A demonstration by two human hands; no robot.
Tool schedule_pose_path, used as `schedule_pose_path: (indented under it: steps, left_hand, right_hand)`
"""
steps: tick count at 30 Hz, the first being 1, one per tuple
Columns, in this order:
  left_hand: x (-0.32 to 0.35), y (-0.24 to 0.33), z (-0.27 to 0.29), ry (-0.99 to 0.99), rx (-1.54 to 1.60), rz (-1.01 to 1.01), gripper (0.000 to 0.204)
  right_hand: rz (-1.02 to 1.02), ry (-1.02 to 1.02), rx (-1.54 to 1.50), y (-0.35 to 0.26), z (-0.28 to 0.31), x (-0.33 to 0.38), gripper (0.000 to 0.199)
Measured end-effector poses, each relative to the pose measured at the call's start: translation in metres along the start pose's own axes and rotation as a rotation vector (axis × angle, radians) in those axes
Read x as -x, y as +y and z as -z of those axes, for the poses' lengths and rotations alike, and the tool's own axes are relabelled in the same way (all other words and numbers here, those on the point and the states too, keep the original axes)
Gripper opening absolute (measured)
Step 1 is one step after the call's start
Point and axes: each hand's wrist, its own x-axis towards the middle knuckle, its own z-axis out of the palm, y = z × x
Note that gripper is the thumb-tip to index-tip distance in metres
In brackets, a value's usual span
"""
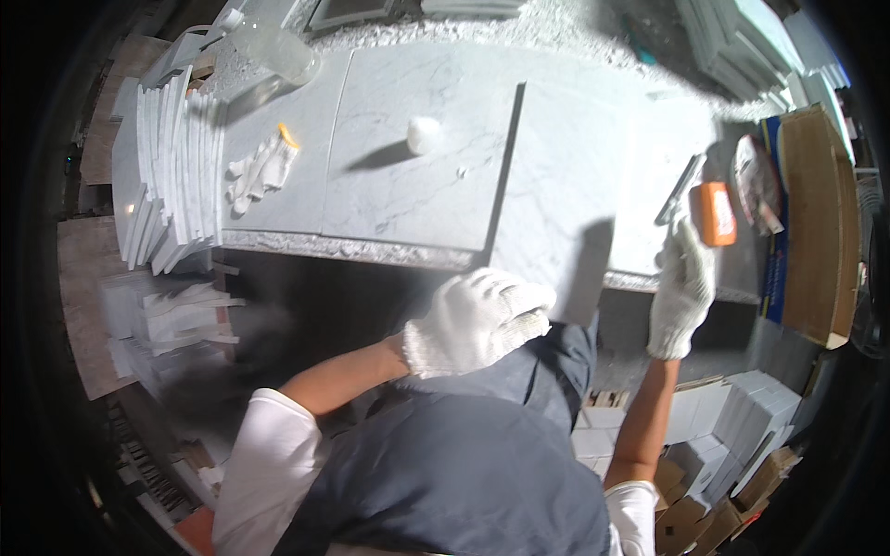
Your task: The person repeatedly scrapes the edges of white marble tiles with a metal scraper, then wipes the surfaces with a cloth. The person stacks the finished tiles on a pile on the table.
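My left hand [482, 320], in a white knitted glove, is curled at the near left corner of a long pale marble slab [561, 176], its fingers closed over the edge. This slab juts past the front of the bench toward my lap. My right hand [684, 292], also gloved, reaches forward on the right with its fingers stretched out. Its fingertips are at a slim dark metal tool [681, 190] that lies on the surface; whether they touch it is hard to see. An orange block-shaped object [717, 213] is just to the right of those fingertips.
A small white cup-like object [424, 135] and a loose glove [266, 171] rest on marble slabs. Upright tiles [171, 167] stand at left, near a clear bottle [273, 51]. At right are a plastic bag [756, 181] and a cardboard box [816, 222]; more tiles [742, 46] stand behind.
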Motion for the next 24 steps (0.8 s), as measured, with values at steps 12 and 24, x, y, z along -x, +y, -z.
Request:
schedule_pose_path:
  steps: [12, 24]
  left_hand:
    - [-0.212, -0.08, -0.003, -0.222, -1.003, 0.129, 0.085]
    - [-0.113, -0.021, -0.086, -0.391, -0.735, -0.445, 0.088]
  right_hand:
    - [-0.228, 0.083, -0.192, 0.003, 0.03, 0.075, 0.034]
    - [-0.482, 0.382, -0.257, 0.01, 0.045, 0.081, 0.041]
